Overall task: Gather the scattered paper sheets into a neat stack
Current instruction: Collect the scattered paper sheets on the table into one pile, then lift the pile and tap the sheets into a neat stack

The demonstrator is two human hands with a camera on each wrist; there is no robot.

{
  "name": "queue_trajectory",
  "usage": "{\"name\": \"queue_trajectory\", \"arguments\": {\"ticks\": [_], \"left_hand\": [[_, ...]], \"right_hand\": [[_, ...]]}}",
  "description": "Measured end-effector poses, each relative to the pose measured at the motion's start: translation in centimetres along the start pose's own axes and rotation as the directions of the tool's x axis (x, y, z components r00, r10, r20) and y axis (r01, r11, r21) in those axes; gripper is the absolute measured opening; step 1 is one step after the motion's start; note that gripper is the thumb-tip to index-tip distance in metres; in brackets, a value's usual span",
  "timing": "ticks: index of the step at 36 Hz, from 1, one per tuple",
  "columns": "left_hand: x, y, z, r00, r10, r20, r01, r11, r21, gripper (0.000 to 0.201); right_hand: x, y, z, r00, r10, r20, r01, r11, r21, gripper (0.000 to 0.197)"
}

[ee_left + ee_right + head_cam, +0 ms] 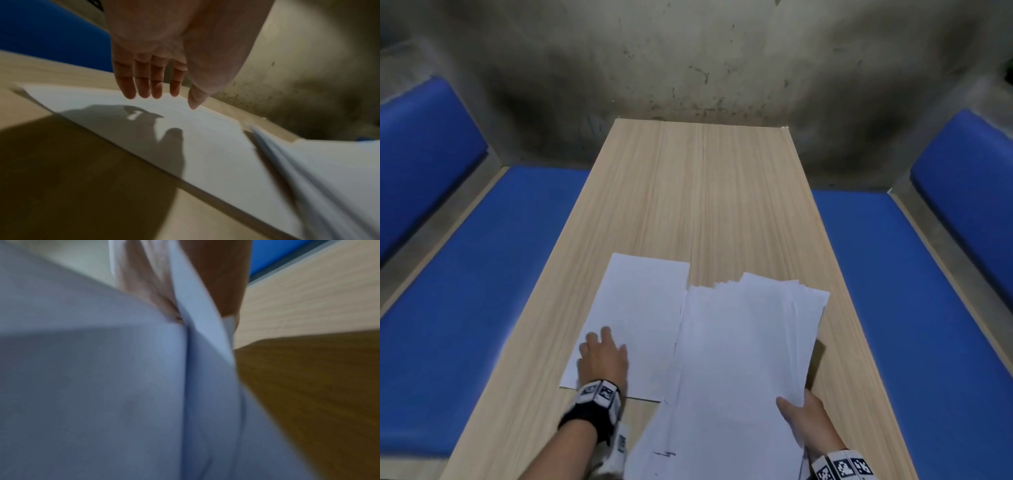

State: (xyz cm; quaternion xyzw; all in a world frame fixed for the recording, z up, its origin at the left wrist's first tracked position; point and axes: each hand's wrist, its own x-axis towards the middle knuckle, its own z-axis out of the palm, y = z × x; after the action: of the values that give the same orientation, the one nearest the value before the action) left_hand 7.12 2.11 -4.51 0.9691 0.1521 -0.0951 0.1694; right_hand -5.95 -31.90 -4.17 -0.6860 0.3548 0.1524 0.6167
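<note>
A long tabletop (722, 192) of pale wood grain is seen running away from the person toward a stained, grey concrete wall (688, 58). On both sides of it, blue padded benches (493, 281) are placed, with blue backrests (421, 144) set against the wall corners. The light is dim and shadows of the arms are cast on the wood.

A single paper sheet (640, 318) is laid flat on the near left part of the tabletop. The left hand (602, 359) is held over its near left corner with the fingers (141, 81) straight and spread, nothing being gripped; whether the sheet is touched cannot be told, as in the left wrist view the fingertips appear slightly above it.

Just to the right, a loose bundle of sheets (739, 359) is held, its far edges fanned unevenly and its left edge overlapping the single sheet. The right hand (804, 418) is closed on the near right edge of this bundle, thumb on top. The right wrist view is blurred, and mostly paper is shown there.
</note>
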Motion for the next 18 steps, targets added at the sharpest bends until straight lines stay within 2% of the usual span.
{"name": "queue_trajectory", "arguments": {"ticks": [2,5,9,11,12,13,15,17,18], "left_hand": [[1.4,-2.2,-0.1,0.989,0.008,0.146,-0.027,0.991,0.131,0.066],[1.8,-4.0,0.5,0.961,0.053,0.272,-0.110,0.974,0.196,0.067],[0.0,-3.9,0.7,0.975,0.108,0.195,-0.130,0.986,0.106,0.052],[-0.7,-3.6,0.7,0.986,0.093,0.140,-0.097,0.995,0.020,0.037],[-0.7,-3.6,0.6,0.991,0.057,0.119,-0.058,0.998,0.002,0.039],[-0.7,-3.4,0.5,0.994,0.017,0.104,-0.015,1.000,-0.020,0.046],[-0.4,-2.9,0.1,0.993,-0.060,0.105,0.070,0.992,-0.102,0.074],[0.2,-2.5,-0.4,0.983,-0.110,0.145,0.147,0.949,-0.277,0.094],[0.5,-2.3,-0.7,0.976,-0.122,0.183,0.184,0.909,-0.375,0.097]], "right_hand": [[0.1,-0.2,-0.7,1.000,-0.014,-0.027,0.014,1.000,0.014,0.033],[0.1,-1.2,-1.4,0.998,-0.027,-0.048,0.029,0.999,0.029,0.027],[0.1,-2.5,-1.5,0.998,-0.055,-0.041,0.057,0.996,0.074,0.018],[0.1,-3.1,-1.1,0.998,-0.061,-0.036,0.064,0.994,0.091,0.018],[0.2,-3.3,-0.8,0.998,-0.064,-0.030,0.066,0.993,0.093,0.020],[0.3,-3.4,-0.5,0.998,-0.062,-0.025,0.064,0.993,0.097,0.020],[0.4,-3.9,0.1,0.998,-0.069,-0.002,0.069,0.993,0.097,0.017],[0.4,-4.4,0.7,0.996,-0.087,0.026,0.085,0.993,0.081,0.017],[0.5,-4.7,1.0,0.995,-0.095,0.041,0.092,0.993,0.071,0.019]]}}
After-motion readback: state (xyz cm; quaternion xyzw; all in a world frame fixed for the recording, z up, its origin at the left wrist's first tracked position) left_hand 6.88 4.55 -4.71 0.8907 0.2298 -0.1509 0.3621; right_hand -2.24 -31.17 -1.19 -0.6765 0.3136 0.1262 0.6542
